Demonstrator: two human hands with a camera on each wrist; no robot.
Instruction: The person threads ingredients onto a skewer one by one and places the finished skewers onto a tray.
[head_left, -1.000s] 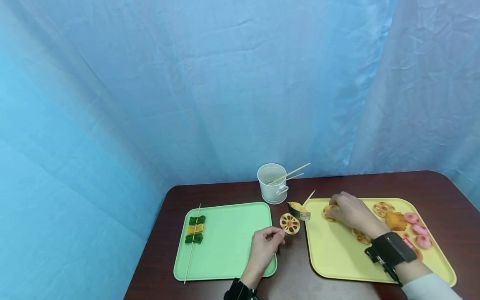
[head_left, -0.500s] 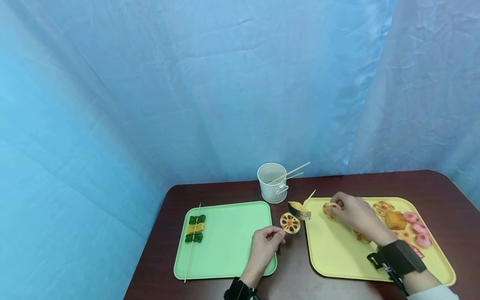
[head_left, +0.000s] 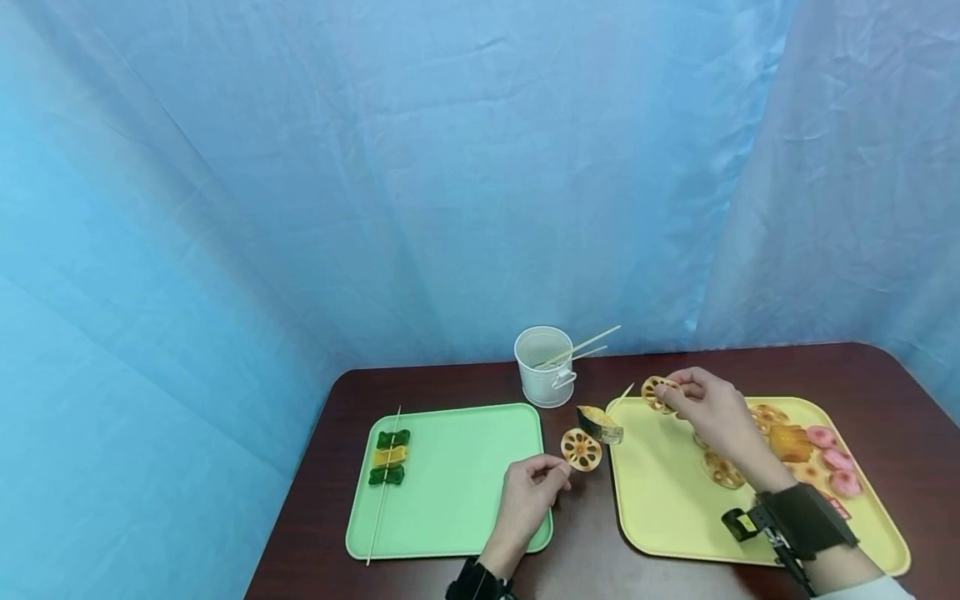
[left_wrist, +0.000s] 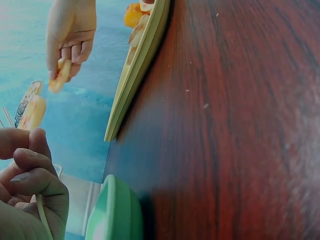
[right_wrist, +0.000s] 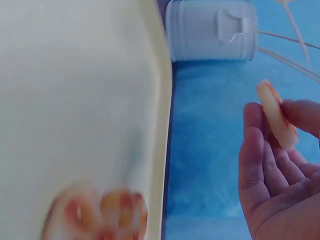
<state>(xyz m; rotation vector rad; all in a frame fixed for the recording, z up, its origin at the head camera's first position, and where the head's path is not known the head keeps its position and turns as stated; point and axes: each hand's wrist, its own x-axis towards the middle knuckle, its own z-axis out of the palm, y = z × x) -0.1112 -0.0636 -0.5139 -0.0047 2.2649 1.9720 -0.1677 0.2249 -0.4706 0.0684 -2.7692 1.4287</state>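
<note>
My left hand (head_left: 528, 496) grips a bamboo skewer (left_wrist: 42, 215) near the green tray's right edge. Threaded on it are a lotus root slice (head_left: 581, 450), close to the fingertips, and a dark-rinded pumpkin piece (head_left: 600, 425) above. The skewer's bare end pokes out past the pumpkin, up and to the right. Over the back left part of the yellow tray, my right hand (head_left: 712, 417) pinches another lotus root slice (right_wrist: 275, 115) between thumb and fingers. That slice is raised off the tray and faces the skewer's tip, a short gap apart.
On the yellow tray (head_left: 660, 517) lie more lotus slices (head_left: 723, 471), golden-brown pieces (head_left: 791, 442) and several pink rings (head_left: 840, 458). The green tray (head_left: 465, 500) bears a finished-looking green-and-yellow skewer (head_left: 390, 457). Behind stands a white bucket (head_left: 543, 375) with sticks leaning out.
My right hand has lifted the lotus root slice from the yellow tray, up and slightly back. The left hand and its skewer have stayed nearly still.
</note>
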